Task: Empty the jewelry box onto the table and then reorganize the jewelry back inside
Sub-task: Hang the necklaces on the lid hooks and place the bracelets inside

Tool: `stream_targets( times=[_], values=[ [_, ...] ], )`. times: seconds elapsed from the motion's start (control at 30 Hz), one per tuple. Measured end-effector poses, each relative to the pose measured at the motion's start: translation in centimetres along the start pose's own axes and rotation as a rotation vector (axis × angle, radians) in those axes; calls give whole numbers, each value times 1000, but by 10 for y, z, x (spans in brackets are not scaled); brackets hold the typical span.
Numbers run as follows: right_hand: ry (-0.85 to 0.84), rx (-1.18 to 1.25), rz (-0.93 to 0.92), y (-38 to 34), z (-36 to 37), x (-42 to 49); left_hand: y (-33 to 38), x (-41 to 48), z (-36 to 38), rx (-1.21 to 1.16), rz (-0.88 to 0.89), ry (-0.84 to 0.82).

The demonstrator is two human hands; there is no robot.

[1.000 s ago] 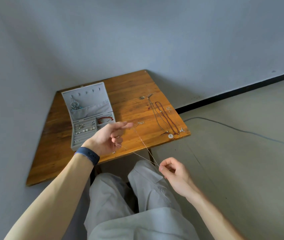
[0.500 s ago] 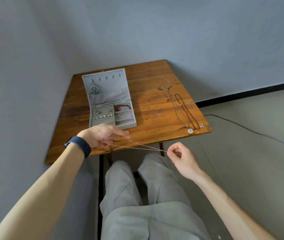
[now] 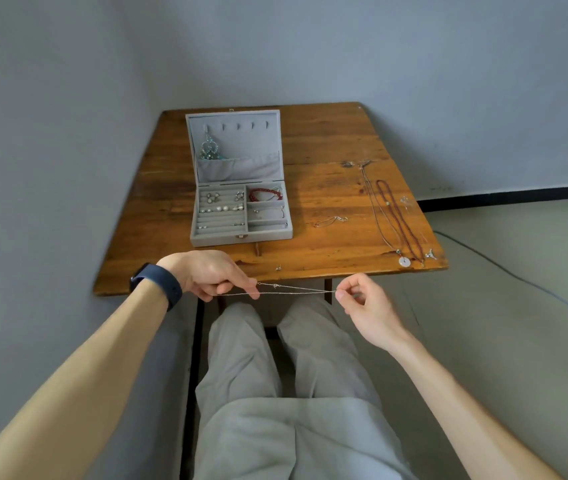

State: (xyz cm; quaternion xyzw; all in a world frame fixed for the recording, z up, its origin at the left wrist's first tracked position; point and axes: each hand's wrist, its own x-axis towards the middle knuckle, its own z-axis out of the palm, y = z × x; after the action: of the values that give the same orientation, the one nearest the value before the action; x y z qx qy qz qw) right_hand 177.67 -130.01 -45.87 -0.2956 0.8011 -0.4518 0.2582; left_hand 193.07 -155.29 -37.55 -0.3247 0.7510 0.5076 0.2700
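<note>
At the left we see a dark wristband (image 3: 158, 284) and, just past it, the left hand (image 3: 213, 273), knuckles up, its thumb and curled fingers pinching one end of a thin chain (image 3: 296, 289). Straight to the far side of that hand, on the wooden table (image 3: 327, 140), the grey jewelry box (image 3: 241, 239) stands open with its lid tipped back. A teal pendant (image 3: 209, 148) hangs from the leftmost lid hook, the ring rows hold small pieces, and a red bracelet (image 3: 265, 194) lies in the far right compartment. The chain runs doubled and nearly straight from left to right, in the air just near of the table's near edge and above the person's lap, touching neither. Its long axis lies along that edge and along the row of lid hooks. A small silver bracelet (image 3: 331, 221) rests on the table right of the box. Further right, the right hand (image 3: 365, 303) pinches the chain's other end between thumb and forefinger, the remaining fingers loosely curled. Two long necklaces (image 3: 396, 220) lie near the table's right edge, well apart from the box. We judge that the chain must travel away from the person and slightly left. The left hand is the nearer one to the box, so it would lead and the right would feed the length in.
</note>
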Motion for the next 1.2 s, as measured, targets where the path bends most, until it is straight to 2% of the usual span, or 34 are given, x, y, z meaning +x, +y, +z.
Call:
stream_targets(
  times=[0.1,0.27,0.37,0.47,0.57,0.63,0.73,0.83,0.97,1.07,1.2],
  values=[
    [-10,8,4,-1,3,0,-9,3,0,-124,65,27],
    [-36,113,-9,-9,11,-5,-16,7,8,-456,317,136],
    [-52,224,-64,-21,13,-10,-9,11,14,-691,363,245],
    [59,67,-297,-29,13,-14,-2,10,13,-798,296,334],
    [282,-268,-672,-31,8,-9,2,5,9,-719,187,415],
    [340,-322,-775,-29,4,-3,6,0,5,-649,145,435],
    [287,-144,-671,-29,-1,1,10,-5,-4,-652,146,391],
    [208,36,-497,-35,1,1,9,-7,-12,-800,227,221],
    [125,274,-312,-41,7,7,15,-10,-17,-949,289,147],
    [60,295,-247,-43,9,14,18,-12,-22,-939,306,111],
    [-83,167,-197,-39,15,25,17,-10,-31,-878,289,36]
  ],
)
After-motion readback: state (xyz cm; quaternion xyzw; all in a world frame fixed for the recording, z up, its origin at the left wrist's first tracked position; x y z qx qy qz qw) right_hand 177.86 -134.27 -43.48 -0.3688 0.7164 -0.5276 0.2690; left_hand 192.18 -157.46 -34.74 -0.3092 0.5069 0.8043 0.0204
